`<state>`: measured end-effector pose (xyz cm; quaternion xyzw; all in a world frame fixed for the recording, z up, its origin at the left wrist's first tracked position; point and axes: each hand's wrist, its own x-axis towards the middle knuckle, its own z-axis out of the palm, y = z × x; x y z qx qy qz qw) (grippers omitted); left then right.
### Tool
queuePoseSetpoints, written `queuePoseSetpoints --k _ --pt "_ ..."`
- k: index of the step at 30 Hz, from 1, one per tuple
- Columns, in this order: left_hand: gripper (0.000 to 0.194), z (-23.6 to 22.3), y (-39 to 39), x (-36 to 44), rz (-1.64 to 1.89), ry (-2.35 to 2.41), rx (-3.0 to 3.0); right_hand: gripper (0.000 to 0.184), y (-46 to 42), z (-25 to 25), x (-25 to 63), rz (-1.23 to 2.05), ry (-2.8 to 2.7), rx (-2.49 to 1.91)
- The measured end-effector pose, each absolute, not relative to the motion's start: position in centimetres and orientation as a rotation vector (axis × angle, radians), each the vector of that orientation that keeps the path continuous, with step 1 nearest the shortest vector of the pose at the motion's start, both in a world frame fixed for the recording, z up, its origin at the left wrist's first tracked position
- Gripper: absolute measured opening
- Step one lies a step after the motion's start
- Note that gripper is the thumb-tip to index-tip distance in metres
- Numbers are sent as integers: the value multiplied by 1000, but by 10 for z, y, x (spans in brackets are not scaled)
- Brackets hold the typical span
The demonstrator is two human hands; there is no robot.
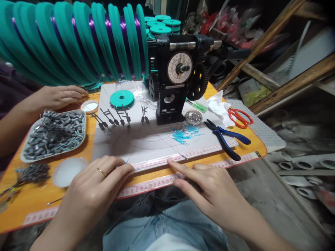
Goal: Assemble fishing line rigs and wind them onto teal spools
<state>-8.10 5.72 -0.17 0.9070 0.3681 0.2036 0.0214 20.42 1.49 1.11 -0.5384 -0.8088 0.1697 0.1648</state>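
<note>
Lap: Blue jeans [167,226] at the bottom centre of the frame.
Left hand [91,188]: Ringed, lower left of centre, laid on the board's near edge at the upper tape; fingers held close together, but whether anything is pinched cannot be told.
Right hand [209,184]: Right of centre; index fingertip rested on the upper tape, thumb set apart beside the lower tape; nothing seen gripped.
Lower tape [157,183]: Fixed along the near edge of the orange table [15,219].
Upper tape [154,162]: Run along the near edge of the white board [157,143], at the frame's centre, between and beyond the hands.
Left side: Wire bundle [32,172], white dish [69,170], and tray [34,160] heaped with grey weights [52,136].
Board, right: Blue-handled pliers [222,136], jaws parted, overhanging the edge; loose cyan pieces [184,134]; bowl [186,119] of small metal parts; green-handled tool [199,105].
Beside tissue [218,106]: Red scissors [242,116].
Board, left: Dark weights [115,122] hung on thin lines; green spool [122,99] laid flat.
Co-worker's hand [52,97]: Left edge, near a small dish [89,105].
Machine [171,94]: Black, dialled, upper centre; purple-wound spools [62,45] mounted leftward.
Background: Stacked spools [160,29], plastic bags [230,24], upper right; pipes [305,164], right edge.
</note>
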Motion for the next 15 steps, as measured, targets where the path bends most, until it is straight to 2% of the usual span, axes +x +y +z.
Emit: queuePoseSetpoints --k 15 --pt "17 0 54 -82 620 1166 2688 41 15 5 206 323 -2363 -1474"
